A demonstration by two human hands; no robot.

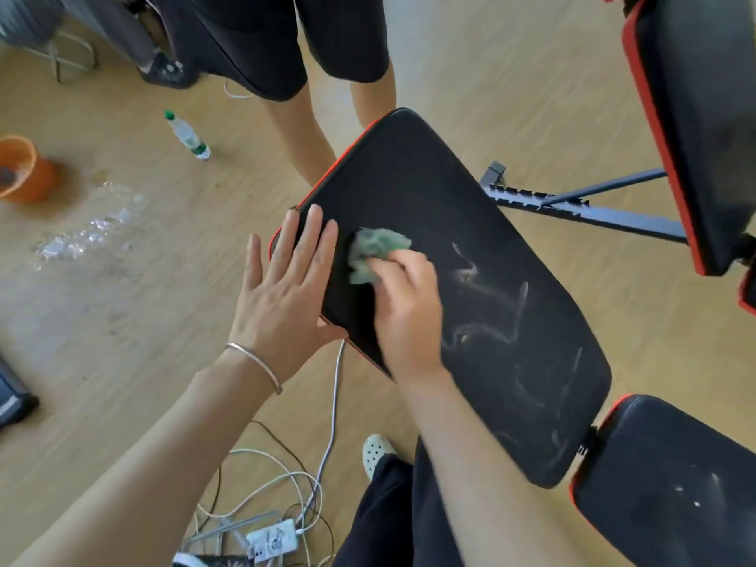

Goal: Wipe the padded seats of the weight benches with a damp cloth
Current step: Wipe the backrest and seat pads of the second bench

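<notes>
While our right hand (405, 317) curls its fingers round the bunched green cloth (374, 251) and presses it on the black pad (470, 280) at frame centre, our left hand (282, 288) lies flat on that pad's left edge, fingers straight and spread, holding nothing. The cloth sits on the pad's left part, just beside the left fingertips.

Risks, as we judge them:
- **Missed strips:** the cloth is wadded small, so strokes may skip areas. Pale streaks on the pad's right half could dry as smears.
- **Tipping:** pushing hard near the edge could tip the pad on its blue frame (593, 214). The flat left hand looks placed to steady it.
- **Water near power:** drips off the lower edge could land on the cables (286, 484) and white plug block (272, 536) at bottom centre. We rate this the worst case.
- **Slipping:** the wet patch (90, 231) on the floor at centre left could cause a slip.
- **Bumping:** a bystander's legs (311, 116) stand at the pad's top corner, touching or just beside, we cannot tell which. A wide stroke could bump them.

Counts:
- three pads: the centre one, an upper-right pad (703, 116) and a lower-right pad (675, 484)
- one cloth
- one orange bucket (24, 169)
- one bottle (188, 135)
- one bracelet (255, 364)
- two bystander legs
- one white shoe (376, 452)
- cables: tangled, so we cannot count them
</notes>
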